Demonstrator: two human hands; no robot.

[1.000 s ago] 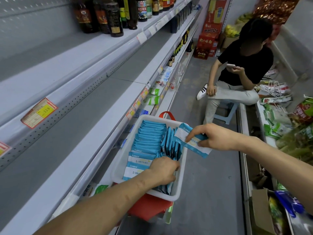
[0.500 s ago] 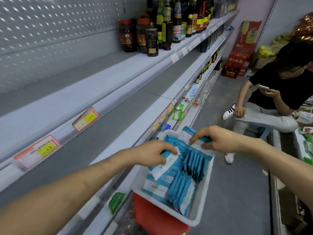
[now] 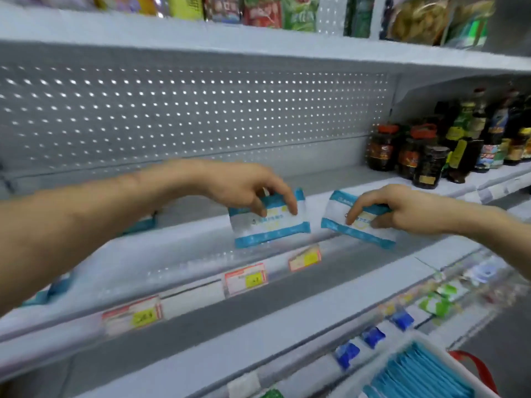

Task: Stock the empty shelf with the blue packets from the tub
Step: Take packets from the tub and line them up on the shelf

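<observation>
**Placing Two Packets at the Shelf Front**

Nearest to me, low on the right, the white tub (image 3: 376, 363) holds the remaining blue packets (image 3: 416, 374). They stand on edge in rows, which lets single units be drawn out.

Above it, my left hand (image 3: 247, 185) grips one packet (image 3: 270, 229) by its upper edge, fingers curled over the top. This leaves the lower edge free to meet the shelf first.

My right hand (image 3: 385, 208) pinches a second packet (image 3: 334, 211) just beside the first, apart from it and tilted.

Both packets hang at the front lip of the empty shelf (image 3: 184, 254). As far as I can judge, neither is seated yet. One packet per hand should reduce trips to the tub.

Teal shapes behind my left forearm may be packets already placed, but blur prevents confirmation.

Farther right on the same shelf stand dark bottles (image 3: 431, 165), so I work left of them. The perforated back panel (image 3: 172, 110) closes the bay.
</observation>
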